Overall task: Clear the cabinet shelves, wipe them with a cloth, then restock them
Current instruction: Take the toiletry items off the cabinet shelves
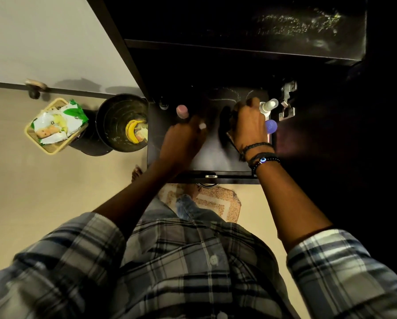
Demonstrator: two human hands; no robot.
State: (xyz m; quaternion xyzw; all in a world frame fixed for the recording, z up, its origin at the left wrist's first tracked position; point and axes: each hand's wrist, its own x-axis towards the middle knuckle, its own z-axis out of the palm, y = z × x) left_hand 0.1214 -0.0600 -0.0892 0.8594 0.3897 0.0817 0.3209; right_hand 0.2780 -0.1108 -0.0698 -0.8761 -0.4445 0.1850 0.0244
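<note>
Your left hand [183, 139]: blurred, grip unreadable, just beside pink-capped bottle [182, 111]. Your right hand [248, 127]: fingers bent over dark shelf [216, 155], hold unclear, white spray bottle [269, 106] just beside. Risk: your knuckles topple spray bottle in dim, crowded corner.

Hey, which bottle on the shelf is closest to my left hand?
The pink-capped bottle, just beyond the left hand. The white spray bottle and blue-capped one stand by the right hand.
</note>
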